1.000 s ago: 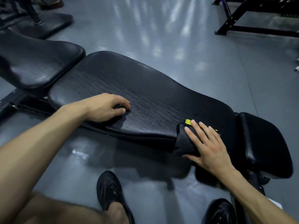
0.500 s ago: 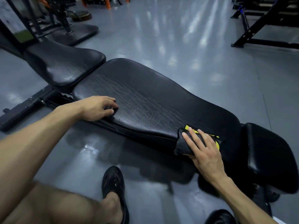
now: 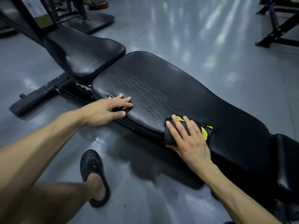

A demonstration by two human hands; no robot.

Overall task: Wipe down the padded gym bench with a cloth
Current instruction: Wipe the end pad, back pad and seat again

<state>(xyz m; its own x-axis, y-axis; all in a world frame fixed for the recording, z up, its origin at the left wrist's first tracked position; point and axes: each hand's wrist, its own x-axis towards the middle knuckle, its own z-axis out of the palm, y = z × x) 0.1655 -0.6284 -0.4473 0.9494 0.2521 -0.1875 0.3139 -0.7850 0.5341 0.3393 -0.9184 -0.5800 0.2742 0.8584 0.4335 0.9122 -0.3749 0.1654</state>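
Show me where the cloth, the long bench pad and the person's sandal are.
cloth (image 3: 206, 132), head view, on its yellow patch beside the fingers.
long bench pad (image 3: 169, 94), head view, on its bare wrinkled top.
sandal (image 3: 92, 164), head view, on its black upper.

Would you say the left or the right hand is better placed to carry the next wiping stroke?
Right. The right hand already presses the cloth flat on the bench pad; the left hand only braces the pad's near edge.
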